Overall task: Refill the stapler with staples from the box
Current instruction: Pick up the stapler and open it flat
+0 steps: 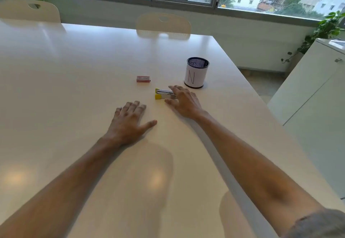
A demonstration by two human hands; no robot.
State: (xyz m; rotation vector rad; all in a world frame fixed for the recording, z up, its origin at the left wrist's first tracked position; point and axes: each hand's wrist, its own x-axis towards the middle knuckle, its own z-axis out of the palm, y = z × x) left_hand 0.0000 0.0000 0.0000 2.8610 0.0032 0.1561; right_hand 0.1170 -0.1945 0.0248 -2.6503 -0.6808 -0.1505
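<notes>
Two open hands (128,120) (183,100) beside stapler (164,94)

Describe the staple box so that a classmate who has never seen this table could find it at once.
On the white table, look just beyond the hands, left of the mesh pen cup. The staple box lies flat there, small, red and rectangular, unlike the yellow-tipped metal stapler nearby.

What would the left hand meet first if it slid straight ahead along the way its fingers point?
Probably the small red staple box. The left hand lies flat on the table, fingers pointing ahead and slightly right. The stapler sits off that line to the right, though depth is uncertain.
</notes>
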